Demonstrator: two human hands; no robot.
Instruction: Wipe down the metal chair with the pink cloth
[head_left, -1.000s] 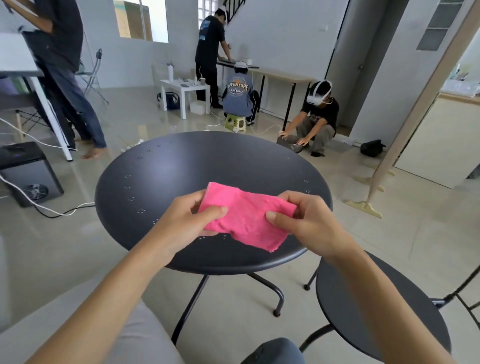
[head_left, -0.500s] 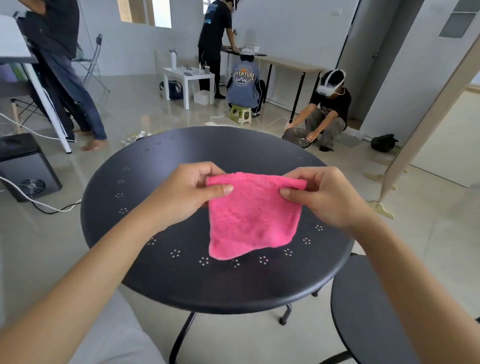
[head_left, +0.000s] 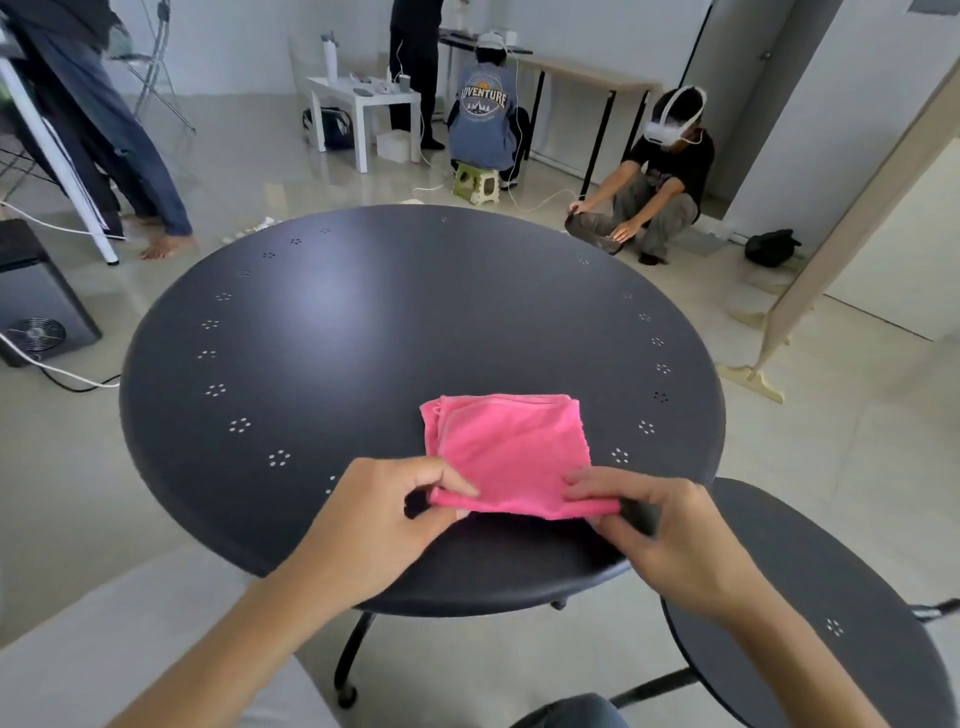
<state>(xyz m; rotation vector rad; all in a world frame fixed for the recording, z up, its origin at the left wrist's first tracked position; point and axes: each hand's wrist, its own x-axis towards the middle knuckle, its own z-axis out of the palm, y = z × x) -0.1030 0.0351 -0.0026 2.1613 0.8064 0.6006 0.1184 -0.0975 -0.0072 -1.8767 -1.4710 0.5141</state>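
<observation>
From the head view, the cloth (head_left: 506, 452) lies folded flat on the round dark worktop (head_left: 363, 332), near its front edge. My left hand (head_left: 384, 525) pinches the near left corner between thumb and forefinger; my right hand (head_left: 660, 530) pinches the near right corner the same way, fingers (head_left: 587, 480) clamped on the hem. The cloth looks light, soft and limp, so I judge it will sag and unfold if lifted by one corner; a flat palm on the folded pad should hold it better. The chair (head_left: 810, 613) sits low at my right, its smooth metal seat likely slick under the cloth.
</observation>
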